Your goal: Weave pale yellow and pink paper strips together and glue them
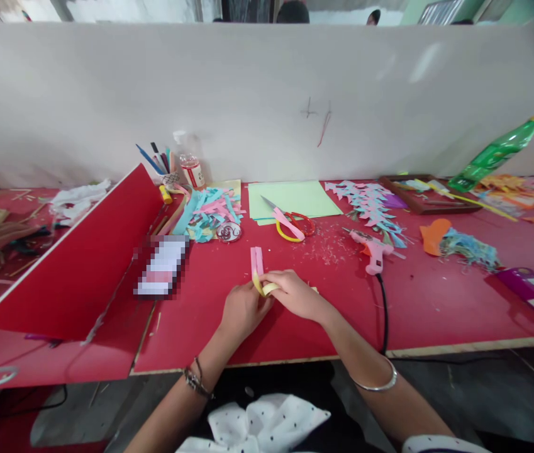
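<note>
Both my hands meet over the red table in the middle of the head view. My left hand [243, 309] and my right hand [295, 292] have their fingers closed around paper strips. A yellow paper strip [270, 289] curls in a loop between the fingertips. A folded pink paper strip [256, 259] sticks up beyond the fingers, joined to or overlapped by the yellow one; I cannot tell which. Scissors [286, 218] with red and yellow handles lie beyond the hands, near pale green paper sheets [295, 194]. A pink glue gun [373, 250] lies to the right.
A red board [82, 270] stands as a divider at left, beside a phone [163, 267]. Cut strips [214, 211], a hand-soap bottle [191, 163] and a pen cup [168, 178] are behind. At right are a fringed paper piece [365, 204], wooden tray [429, 200] and green bottle [497, 154].
</note>
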The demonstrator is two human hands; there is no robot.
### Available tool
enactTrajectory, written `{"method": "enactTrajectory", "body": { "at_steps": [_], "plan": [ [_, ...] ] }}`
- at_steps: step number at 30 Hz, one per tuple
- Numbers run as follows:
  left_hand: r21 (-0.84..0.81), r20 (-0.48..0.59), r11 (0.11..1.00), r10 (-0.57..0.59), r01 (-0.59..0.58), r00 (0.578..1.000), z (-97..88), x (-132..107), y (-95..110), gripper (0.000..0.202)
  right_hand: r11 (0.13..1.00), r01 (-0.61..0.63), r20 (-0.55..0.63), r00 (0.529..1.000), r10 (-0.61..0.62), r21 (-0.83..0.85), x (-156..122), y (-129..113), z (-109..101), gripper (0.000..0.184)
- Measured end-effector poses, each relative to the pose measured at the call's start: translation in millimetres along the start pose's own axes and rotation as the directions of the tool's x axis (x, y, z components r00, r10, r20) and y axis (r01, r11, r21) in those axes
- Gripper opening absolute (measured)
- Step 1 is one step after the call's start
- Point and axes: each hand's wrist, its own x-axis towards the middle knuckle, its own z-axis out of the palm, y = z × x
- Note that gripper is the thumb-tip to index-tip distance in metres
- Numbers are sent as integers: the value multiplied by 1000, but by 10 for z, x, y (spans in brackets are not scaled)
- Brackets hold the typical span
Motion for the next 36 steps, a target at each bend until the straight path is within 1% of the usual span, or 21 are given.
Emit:
{"method": "enactTrajectory", "body": {
  "at_steps": [3,5,7,9,12,14,17,20,23,25,27,28,29,30,31,33,34,35,36],
  "plan": [
    [-5,-4,999,-34,34,999,12,16,2,22,984,38,10,999,-41,175,-30,38,4,30],
    [-21,-7,998,-52,52,999,12,16,-3,23,977,56,-32,998,-50,206,-85,82,-30,28],
    [-47,-5,997,-66,65,998,1,10,-9,25,989,41,-107,994,-25,143,-163,151,-66,30],
    [-76,3,994,-76,76,997,-17,-1,-13,31,1000,-15,-170,985,17,16,-249,241,-80,34],
    [-115,26,990,-84,86,996,-51,-17,-24,43,984,-80,-192,980,49,-159,-352,370,-52,31],
    [-174,47,980,-87,94,995,-71,-24,-36,46,973,-98,-201,978,56,-207,-386,417,-26,27],
    [-288,68,953,-82,98,994,-89,-31,-60,44,968,-121,-210,975,74,-220,-388,423,-22,21],
    [-345,64,935,-61,80,996,-92,-36,-76,43,972,-124,-180,980,88,-201,-355,396,-59,19],
    [-371,66,925,-56,77,996,-95,-42,-78,42,985,-97,-155,985,74,-143,-316,380,-101,19],
    [-383,70,920,-61,83,996,-101,-44,-73,41,995,-87,-138,987,79,-56,-297,386,-130,20],
    [-384,64,920,-58,78,996,-109,-44,-68,41,994,-92,-84,992,97,60,-291,402,-175,23],
    [-380,59,922,-56,74,997,-111,-43,-67,41,990,-100,-52,993,106,99,-290,408,-208,24],
    [-374,53,925,-52,68,997,-110,-42,-66,40,988,-110,-24,993,114,104,-288,408,-248,26],
    [-367,48,928,-46,60,998,-104,-41,-67,39,990,-120,-10,993,121,69,-278,396,-292,27],
    [-359,42,932,-37,49,998,-93,-39,-70,39,992,-125,-4,992,125,-2,-256,369,-335,28],
    [-318,19,948,-16,21,1000,-59,-35,-78,37,977,-105,8,994,108,-185,-149,255,-391,33],
    [-287,6,958,-9,10,1000,-37,-33,-82,37,971,-65,44,996,77,-231,-53,170,-391,36],
    [-255,-7,967,-8,6,1000,-15,-29,-87,37,971,-12,89,995,35,-240,74,71,-364,34],
    [-228,-18,974,-11,7,1000,7,-26,-92,36,972,64,129,991,-36,-224,231,-36,-311,29]
  ]
}}
